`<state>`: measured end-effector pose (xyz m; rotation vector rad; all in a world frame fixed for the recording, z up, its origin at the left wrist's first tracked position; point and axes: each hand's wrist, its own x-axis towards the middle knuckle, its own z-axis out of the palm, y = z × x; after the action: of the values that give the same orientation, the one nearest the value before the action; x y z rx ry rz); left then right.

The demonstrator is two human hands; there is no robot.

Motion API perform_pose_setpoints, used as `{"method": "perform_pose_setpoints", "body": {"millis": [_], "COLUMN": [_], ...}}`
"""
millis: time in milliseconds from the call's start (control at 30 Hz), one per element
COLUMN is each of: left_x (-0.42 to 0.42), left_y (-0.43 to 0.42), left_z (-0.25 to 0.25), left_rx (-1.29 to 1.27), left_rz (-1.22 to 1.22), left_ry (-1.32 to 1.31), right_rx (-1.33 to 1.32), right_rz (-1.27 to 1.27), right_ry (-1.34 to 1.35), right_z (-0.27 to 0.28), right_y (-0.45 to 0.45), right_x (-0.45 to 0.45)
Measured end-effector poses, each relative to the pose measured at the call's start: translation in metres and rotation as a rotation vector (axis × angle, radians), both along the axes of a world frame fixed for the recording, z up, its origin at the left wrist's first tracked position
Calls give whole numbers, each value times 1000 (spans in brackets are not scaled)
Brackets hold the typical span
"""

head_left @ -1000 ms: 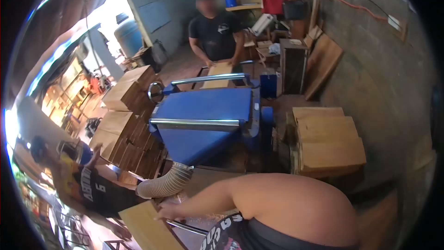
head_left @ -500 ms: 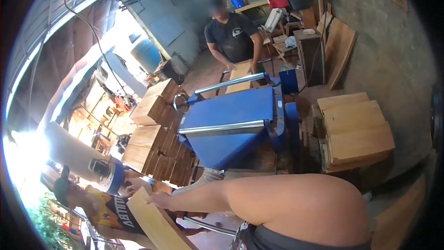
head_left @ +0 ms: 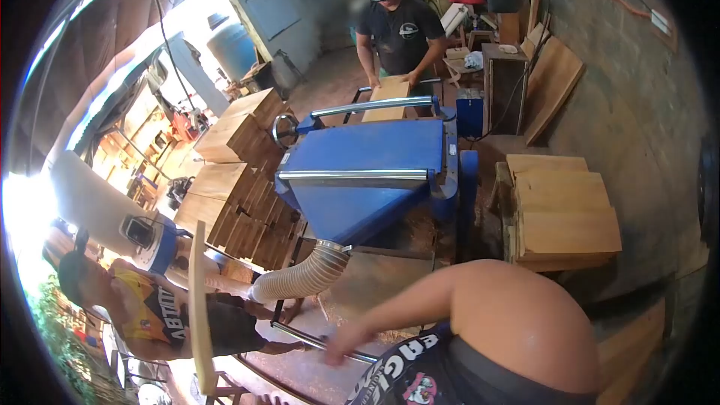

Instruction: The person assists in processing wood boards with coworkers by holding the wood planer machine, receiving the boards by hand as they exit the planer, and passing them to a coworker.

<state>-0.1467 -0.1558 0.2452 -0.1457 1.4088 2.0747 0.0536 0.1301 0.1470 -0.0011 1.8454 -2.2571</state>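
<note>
My right hand (head_left: 345, 343), blurred by motion, reaches across the lower middle with nothing visible in it. It is near a metal roller bar (head_left: 322, 342) and apart from the wooden board (head_left: 199, 307). That board stands nearly edge-on at the left, in front of a co-worker (head_left: 161, 307) in a yellow and black sleeveless shirt. Only the spread fingertips of my left hand (head_left: 274, 400) show at the bottom edge. Ahead is a blue planer machine (head_left: 360, 146). Behind it, another person (head_left: 401, 34) has both hands on a board (head_left: 386, 99) at the machine's far side.
Stacked boards (head_left: 232, 142) stand left of the machine, and another stack (head_left: 562, 202) is on the right. A ribbed hose (head_left: 304, 274) runs from the machine toward a dust collector (head_left: 154, 247). Large planks (head_left: 555, 90) lean against the right wall.
My right hand has let go of the board and moved right and down. The board has swung to stand upright by the left co-worker. My view has shifted slightly.
</note>
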Motion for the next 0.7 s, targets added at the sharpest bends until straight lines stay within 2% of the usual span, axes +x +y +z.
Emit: {"method": "perform_pose_setpoints", "body": {"millis": [67, 100, 167, 233, 333, 433, 533, 633, 700], "left_x": [31, 46, 68, 88, 103, 121, 141, 159, 173], "left_y": [14, 27, 48, 68, 92, 123, 152, 170, 175], "left_z": [-34, -51, -84, -107, -131, -147, -162, -176, -188], "left_rx": [-79, -116, -177, -247, -330, -425, -534, -697, -826], "left_rz": [-112, -183, -297, -399, -499, -597, -639, -645, -639], "left_ry": [-53, -71, -97, -116, -52, 66, 233, 412, 544], "right_rx": [319, 1, -49, 104, 64, 166, 362, 451, 824], "right_rz": [219, 182, 53, -64, -117, -456, -971, -1332, -1397], "right_ry": [441, 390, 66, 59, -373, -187, -16, 82, 74], "right_z": [-54, -29, -3, 34, 136, 166, 158, 155, 157], "right_y": [-17, -24, -19, -14, 20, 67, 115, 150, 170], "right_x": [84, 117, 166, 198, 244, 281, 310, 320, 324]}}
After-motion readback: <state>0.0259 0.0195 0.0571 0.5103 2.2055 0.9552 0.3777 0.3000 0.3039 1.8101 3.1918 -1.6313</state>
